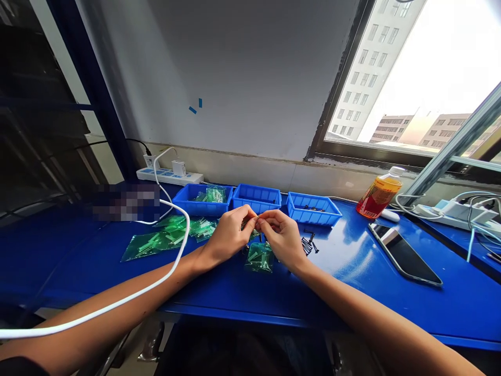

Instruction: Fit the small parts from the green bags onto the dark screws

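Observation:
My left hand (231, 230) and my right hand (282, 234) meet over the blue table, thumbs and fingertips pinched together. Whatever lies between the fingertips is too small and hidden to make out. Just below them is a small green clear plastic bag (259, 258) with pale stick-like pieces inside; whether it touches the fingers, I cannot tell. Loose black screws (309, 244) lie to the right of my right hand. Left of my left hand, several green bags (164, 237) of similar pale pieces are spread out, partly overlapping.
Three blue bins stand behind my hands: the left bin (201, 209) holds green bags, the middle bin (256, 201) and right bin (313, 214) small dark parts. A white cable (183, 245) crosses over my left forearm. Rightward are a drink bottle (378, 196) and a phone (405, 255).

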`<act>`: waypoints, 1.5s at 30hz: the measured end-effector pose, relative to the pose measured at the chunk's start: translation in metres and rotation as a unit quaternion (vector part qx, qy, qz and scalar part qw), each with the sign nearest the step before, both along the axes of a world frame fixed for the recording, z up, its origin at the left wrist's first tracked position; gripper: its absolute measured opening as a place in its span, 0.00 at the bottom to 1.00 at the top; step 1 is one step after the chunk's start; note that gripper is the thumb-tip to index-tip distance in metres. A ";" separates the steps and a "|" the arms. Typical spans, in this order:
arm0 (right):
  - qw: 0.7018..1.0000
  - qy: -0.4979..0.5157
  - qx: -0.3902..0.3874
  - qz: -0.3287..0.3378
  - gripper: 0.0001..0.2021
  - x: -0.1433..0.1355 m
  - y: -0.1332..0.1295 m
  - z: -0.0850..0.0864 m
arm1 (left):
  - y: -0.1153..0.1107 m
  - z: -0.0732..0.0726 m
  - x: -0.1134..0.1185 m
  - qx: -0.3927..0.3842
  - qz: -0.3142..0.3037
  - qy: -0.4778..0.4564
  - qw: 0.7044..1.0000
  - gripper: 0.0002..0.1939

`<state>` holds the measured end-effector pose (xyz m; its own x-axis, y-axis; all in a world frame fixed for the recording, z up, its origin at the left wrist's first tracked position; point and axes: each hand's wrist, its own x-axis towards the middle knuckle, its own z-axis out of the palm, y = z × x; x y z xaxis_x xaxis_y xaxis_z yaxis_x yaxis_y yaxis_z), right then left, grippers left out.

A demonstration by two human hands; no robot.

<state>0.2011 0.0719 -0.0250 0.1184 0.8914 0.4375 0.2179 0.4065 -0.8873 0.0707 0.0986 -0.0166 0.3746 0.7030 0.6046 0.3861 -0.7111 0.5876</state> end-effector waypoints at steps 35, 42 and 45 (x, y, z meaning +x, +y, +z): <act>0.940 -0.311 0.127 -0.055 0.19 0.021 0.009 -0.005 | 0.007 0.025 -0.004 -0.517 -0.140 -0.326 0.779 0.14; 0.976 -0.198 0.088 0.021 0.19 0.025 0.011 0.005 | 0.010 0.023 -0.011 -0.347 -0.171 -0.187 0.903 0.15; 0.981 -0.180 0.071 0.034 0.18 0.025 0.009 0.008 | 0.013 0.019 -0.011 -0.236 -0.131 -0.118 0.956 0.07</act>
